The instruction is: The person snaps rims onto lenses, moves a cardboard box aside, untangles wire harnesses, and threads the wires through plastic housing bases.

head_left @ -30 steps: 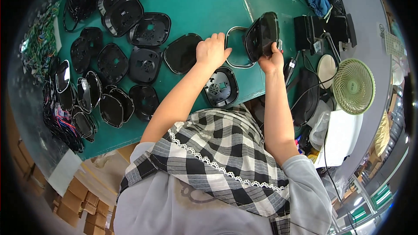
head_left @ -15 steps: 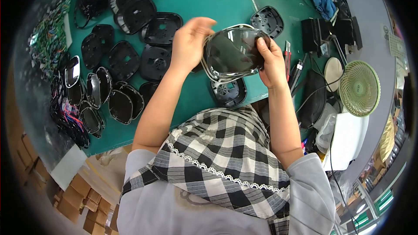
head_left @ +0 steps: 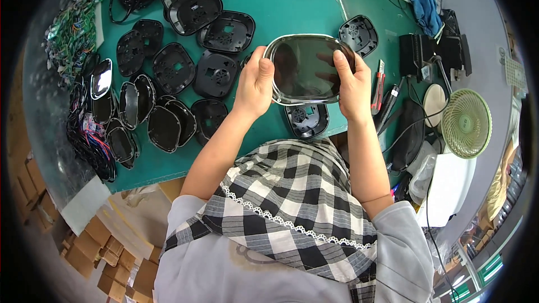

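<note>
A rounded, glossy dark panel with a silvery rim (head_left: 306, 73) is held up over the green table between my two hands. My left hand (head_left: 255, 85) is closed on its left edge, thumb on the near side. At the right edge my right hand (head_left: 352, 84) grips it, with the thumb lying over the dark face. Below the panel, close to the table's front edge, rests a black plastic housing (head_left: 306, 120). Another black housing (head_left: 358, 35) lies just beyond my right hand.
Several black housings (head_left: 227, 31) are spread over the left of the green table (head_left: 281, 8). Similar glossy panels (head_left: 164, 128) stand nearer. Green circuit boards (head_left: 73, 36) and cable bundles (head_left: 92, 148) lie far left. A red cutter (head_left: 378, 87) and a green fan (head_left: 466, 123) are at the right.
My left hand has come from above the panel's upper left corner to grip its left edge. The panel has levelled. The whole view has shifted a little.
</note>
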{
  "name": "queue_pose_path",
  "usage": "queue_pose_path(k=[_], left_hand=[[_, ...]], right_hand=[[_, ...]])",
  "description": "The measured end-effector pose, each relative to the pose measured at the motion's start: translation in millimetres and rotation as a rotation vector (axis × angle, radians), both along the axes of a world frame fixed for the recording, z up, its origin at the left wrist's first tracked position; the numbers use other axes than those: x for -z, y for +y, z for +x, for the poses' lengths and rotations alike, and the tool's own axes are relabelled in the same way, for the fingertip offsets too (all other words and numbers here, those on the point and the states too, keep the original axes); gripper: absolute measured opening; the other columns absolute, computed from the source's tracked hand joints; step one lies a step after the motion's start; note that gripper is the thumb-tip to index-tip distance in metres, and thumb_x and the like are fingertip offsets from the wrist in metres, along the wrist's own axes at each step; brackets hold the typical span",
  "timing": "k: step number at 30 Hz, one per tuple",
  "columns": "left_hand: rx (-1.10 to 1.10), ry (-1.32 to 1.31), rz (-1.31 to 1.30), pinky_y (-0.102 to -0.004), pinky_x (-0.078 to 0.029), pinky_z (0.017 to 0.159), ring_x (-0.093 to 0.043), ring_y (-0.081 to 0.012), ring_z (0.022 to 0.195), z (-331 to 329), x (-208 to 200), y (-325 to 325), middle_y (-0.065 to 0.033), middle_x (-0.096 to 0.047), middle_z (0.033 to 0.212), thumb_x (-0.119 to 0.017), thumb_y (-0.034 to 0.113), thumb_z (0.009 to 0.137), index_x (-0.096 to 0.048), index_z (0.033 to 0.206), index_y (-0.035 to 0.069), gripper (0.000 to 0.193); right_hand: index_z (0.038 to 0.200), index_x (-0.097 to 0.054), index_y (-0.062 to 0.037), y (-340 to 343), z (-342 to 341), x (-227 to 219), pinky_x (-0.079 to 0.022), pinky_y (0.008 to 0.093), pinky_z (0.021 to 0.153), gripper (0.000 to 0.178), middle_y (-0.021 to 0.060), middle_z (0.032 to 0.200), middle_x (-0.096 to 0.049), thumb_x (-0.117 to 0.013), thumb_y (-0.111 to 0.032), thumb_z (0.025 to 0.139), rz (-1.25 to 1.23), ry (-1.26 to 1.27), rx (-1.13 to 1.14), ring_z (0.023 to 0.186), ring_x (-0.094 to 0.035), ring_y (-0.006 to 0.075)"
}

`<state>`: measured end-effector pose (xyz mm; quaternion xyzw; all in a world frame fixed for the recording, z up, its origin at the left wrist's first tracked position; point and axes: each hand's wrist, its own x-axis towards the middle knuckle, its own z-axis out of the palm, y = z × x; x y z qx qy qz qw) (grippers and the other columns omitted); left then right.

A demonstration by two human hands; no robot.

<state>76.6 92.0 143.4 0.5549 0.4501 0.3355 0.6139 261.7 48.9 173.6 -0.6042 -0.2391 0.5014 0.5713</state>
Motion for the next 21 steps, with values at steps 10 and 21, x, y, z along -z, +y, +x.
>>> queue_pose_path(k=[10,21], left_hand=[[0.069,0.113,0.059,-0.0334,-0.046,0.067,-0.058,-0.0203,0.071,-1.5,-7.6,14.2,-0.0152,-0.061,0.078,-0.051,0.042,0.093,-0.050,0.102,-0.005,0.047],[0.145,0.053,0.017,-0.0303,-0.043,0.079,-0.055,-0.0176,0.085,-20.6,-13.2,5.7,-0.0138,-0.059,0.094,-0.053,0.025,0.093,-0.048,0.110,-0.003,0.033]], right_hand=[[0.108,-0.057,0.0017,-2.5,-1.9,-0.1,-0.050,0.0265,0.068,0.026,0.0058,0.092,-0.063,-0.056,-0.019,0.093,0.006,-0.081,-0.024,0.082,-0.058,0.0111],[0.131,-0.041,0.0020,-13.9,-4.9,5.2,-0.046,0.0270,0.087,0.049,0.0108,0.111,-0.058,-0.060,-0.006,0.087,-0.005,0.094,-0.163,0.096,-0.056,0.0139]])
